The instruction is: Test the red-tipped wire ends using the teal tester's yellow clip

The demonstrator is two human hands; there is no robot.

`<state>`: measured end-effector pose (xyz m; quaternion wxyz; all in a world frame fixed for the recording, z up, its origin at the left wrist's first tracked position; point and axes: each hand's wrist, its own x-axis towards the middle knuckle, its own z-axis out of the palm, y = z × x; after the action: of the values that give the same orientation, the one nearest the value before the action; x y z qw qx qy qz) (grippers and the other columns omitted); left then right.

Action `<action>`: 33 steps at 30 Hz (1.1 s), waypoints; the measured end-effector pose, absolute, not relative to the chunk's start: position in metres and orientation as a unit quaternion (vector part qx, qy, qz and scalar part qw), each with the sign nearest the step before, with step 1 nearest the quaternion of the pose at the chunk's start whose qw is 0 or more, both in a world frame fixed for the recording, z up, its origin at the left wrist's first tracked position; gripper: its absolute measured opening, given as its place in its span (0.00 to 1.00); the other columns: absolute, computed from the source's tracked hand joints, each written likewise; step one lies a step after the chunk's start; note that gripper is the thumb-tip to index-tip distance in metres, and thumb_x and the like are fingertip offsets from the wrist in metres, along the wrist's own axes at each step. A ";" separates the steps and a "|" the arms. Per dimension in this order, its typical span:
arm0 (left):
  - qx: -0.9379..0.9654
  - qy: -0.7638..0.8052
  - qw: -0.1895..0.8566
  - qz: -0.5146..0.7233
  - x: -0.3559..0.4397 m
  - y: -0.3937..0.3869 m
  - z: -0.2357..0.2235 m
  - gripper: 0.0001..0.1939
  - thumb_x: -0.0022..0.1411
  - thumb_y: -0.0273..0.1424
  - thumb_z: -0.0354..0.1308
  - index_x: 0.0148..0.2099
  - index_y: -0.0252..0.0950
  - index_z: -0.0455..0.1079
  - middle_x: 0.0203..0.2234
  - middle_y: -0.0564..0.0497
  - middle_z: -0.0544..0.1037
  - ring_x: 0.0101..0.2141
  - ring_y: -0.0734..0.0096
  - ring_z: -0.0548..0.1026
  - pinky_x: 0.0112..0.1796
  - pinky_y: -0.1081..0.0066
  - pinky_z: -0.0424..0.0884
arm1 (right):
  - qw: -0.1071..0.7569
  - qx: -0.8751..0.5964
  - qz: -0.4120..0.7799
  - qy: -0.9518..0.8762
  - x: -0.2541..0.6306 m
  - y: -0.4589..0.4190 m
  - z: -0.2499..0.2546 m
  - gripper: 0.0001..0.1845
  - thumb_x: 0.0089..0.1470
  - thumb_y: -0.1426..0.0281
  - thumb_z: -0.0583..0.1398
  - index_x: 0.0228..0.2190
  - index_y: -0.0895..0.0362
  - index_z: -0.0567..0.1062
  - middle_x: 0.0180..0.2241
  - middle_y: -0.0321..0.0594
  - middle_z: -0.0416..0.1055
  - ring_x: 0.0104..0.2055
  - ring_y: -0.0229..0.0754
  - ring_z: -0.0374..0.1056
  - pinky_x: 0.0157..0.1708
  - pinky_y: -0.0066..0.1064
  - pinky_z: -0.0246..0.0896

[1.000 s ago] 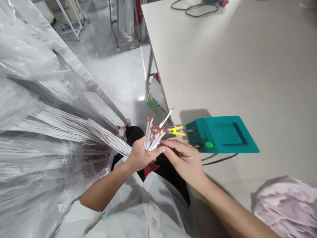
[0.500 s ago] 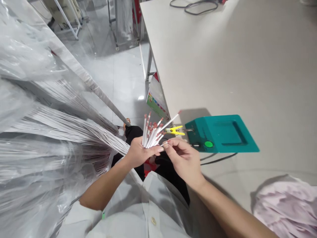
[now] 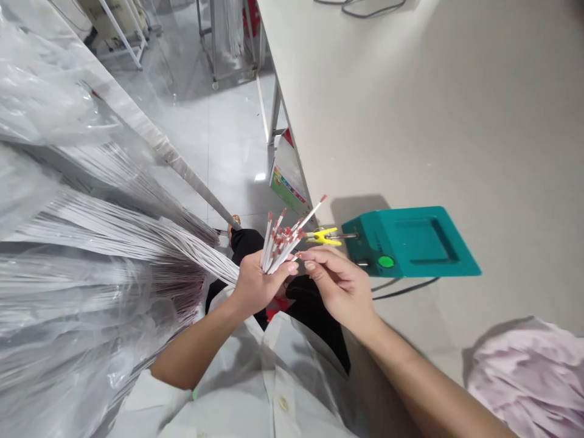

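My left hand [image 3: 256, 283] is closed round a bundle of white wires [image 3: 279, 246], whose reddish-brown ends fan out above the fist. One wire sticks out farther than the others, toward the upper right. Just right of the bundle is my right hand [image 3: 340, 277], its index fingertip near a wire end by my left thumb. A small gap shows between its thumb and index finger. Beyond the fingers, a yellow clip [image 3: 323, 236] sits on a metal rod of the teal device [image 3: 410, 243], which has a round green button [image 3: 385, 261].
Long white wires [image 3: 173, 234] run from my left hand to a rack at the left, draped with clear plastic [image 3: 41, 91]. A metal rail [image 3: 191, 173] slopes beside it. The pale table [image 3: 433, 121] carries a crumpled pink cloth [image 3: 529, 377] and a dark cable [image 3: 374, 11].
My right thumb and index finger have parted from their pinch at a wire end. The bundle has shifted slightly, and the view has moved a little.
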<state>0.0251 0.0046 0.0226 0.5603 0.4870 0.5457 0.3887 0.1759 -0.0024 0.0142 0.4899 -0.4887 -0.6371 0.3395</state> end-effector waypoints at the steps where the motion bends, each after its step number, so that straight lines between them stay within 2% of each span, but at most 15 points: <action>1: 0.482 0.551 0.557 0.392 0.026 0.004 0.022 0.09 0.52 0.34 0.61 0.32 0.32 0.73 0.22 0.51 0.77 0.22 0.72 0.73 0.25 0.74 0.69 | 0.492 -0.490 0.342 -0.633 0.176 -0.003 0.015 0.07 0.53 0.74 0.58 0.34 0.54 0.76 0.32 0.39 0.72 0.33 0.38 0.68 0.33 0.31 0.65; 5: 0.507 0.561 0.521 0.396 0.028 0.003 0.023 0.07 0.51 0.31 0.61 0.33 0.32 0.75 0.27 0.49 0.79 0.29 0.68 0.76 0.31 0.73 0.71 | 0.490 -0.516 0.344 -0.612 0.172 -0.003 0.015 0.02 0.50 0.71 0.61 0.28 0.54 0.75 0.28 0.38 0.72 0.30 0.38 0.67 0.31 0.31 0.64; 9: 0.508 0.562 0.514 0.402 0.030 0.000 0.023 0.08 0.52 0.31 0.60 0.34 0.33 0.75 0.30 0.48 0.80 0.33 0.67 0.76 0.34 0.73 0.71 | 0.485 -0.545 0.351 -0.586 0.167 -0.003 0.014 0.05 0.52 0.70 0.60 0.25 0.55 0.74 0.26 0.38 0.71 0.29 0.38 0.66 0.29 0.30 0.63; 15: 0.436 0.566 0.571 0.404 0.032 -0.001 0.030 0.10 0.52 0.34 0.60 0.28 0.31 0.74 0.19 0.52 0.75 0.22 0.75 0.71 0.26 0.75 0.67 | 0.498 -0.536 0.329 -0.597 0.164 -0.004 0.017 0.07 0.53 0.71 0.57 0.24 0.56 0.71 0.25 0.37 0.69 0.28 0.37 0.65 0.28 0.29 0.61; 18: 0.444 0.561 0.571 0.403 0.032 -0.001 0.032 0.10 0.53 0.35 0.59 0.28 0.31 0.73 0.18 0.53 0.73 0.22 0.76 0.69 0.26 0.75 0.67 | 0.486 -0.526 0.309 -0.626 0.167 -0.003 0.016 0.07 0.53 0.72 0.58 0.23 0.56 0.70 0.24 0.36 0.68 0.26 0.36 0.63 0.26 0.28 0.60; 21: 0.469 0.564 0.554 0.394 0.028 0.000 0.032 0.10 0.54 0.34 0.58 0.28 0.31 0.74 0.19 0.52 0.74 0.24 0.74 0.71 0.28 0.74 0.67 | 0.478 -0.520 0.291 -0.645 0.175 -0.001 0.017 0.06 0.52 0.73 0.58 0.25 0.55 0.71 0.25 0.36 0.69 0.27 0.36 0.65 0.28 0.29 0.62; 25: 0.486 0.571 0.540 0.382 0.023 0.001 0.031 0.10 0.54 0.34 0.58 0.29 0.31 0.74 0.19 0.51 0.74 0.24 0.73 0.71 0.29 0.74 0.67 | 0.487 -0.506 0.257 -0.664 0.188 0.004 0.026 0.07 0.52 0.75 0.59 0.33 0.54 0.75 0.33 0.40 0.72 0.36 0.39 0.69 0.37 0.32 0.65; 29: 0.545 0.530 0.535 0.368 0.019 0.002 0.030 0.11 0.53 0.34 0.58 0.25 0.32 0.72 0.18 0.51 0.73 0.24 0.73 0.70 0.28 0.73 0.66 | 0.393 -0.411 0.268 -0.778 0.197 0.012 0.039 0.08 0.51 0.73 0.60 0.34 0.52 0.77 0.36 0.41 0.73 0.37 0.39 0.70 0.37 0.31 0.68; 33: 0.563 0.496 0.570 0.335 0.013 0.005 0.036 0.11 0.52 0.34 0.59 0.23 0.32 0.71 0.18 0.51 0.72 0.23 0.72 0.70 0.28 0.73 0.66 | 0.308 -0.356 0.289 -0.833 0.203 0.020 0.050 0.08 0.54 0.71 0.57 0.32 0.50 0.77 0.33 0.39 0.75 0.33 0.38 0.71 0.32 0.30 0.68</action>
<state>0.0130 0.0046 0.0357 0.5701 0.5630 0.4958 0.3350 0.2028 0.0203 0.0496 0.3080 -0.3561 -0.8335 0.2893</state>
